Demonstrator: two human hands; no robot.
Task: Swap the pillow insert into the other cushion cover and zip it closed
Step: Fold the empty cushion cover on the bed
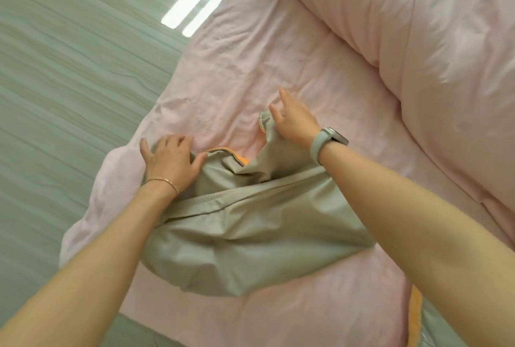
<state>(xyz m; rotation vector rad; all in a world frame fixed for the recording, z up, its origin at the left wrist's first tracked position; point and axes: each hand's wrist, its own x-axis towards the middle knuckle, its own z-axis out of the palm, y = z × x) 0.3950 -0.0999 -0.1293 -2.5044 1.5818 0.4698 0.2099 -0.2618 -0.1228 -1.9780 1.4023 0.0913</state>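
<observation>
A grey-green cushion cover point(250, 235) lies bulging on the pink bed sheet point(250, 62), between my forearms. Its far edge gapes, showing an orange trim and an orange inside point(242, 161). Whatever fills it is hidden. My left hand point(170, 159) grips the cover's far left corner, fingers curled down over it and thumb on the fabric. My right hand point(295, 120) holds the far right corner, which bunches up under my palm. A strip of orange-edged fabric point(415, 316) shows at the bottom right, mostly hidden behind my right arm.
A thick pink duvet point(432, 40) is heaped along the right side of the bed. The bed's left edge and rounded corner point(97, 201) drop to a pale green wood-grain floor point(69, 67).
</observation>
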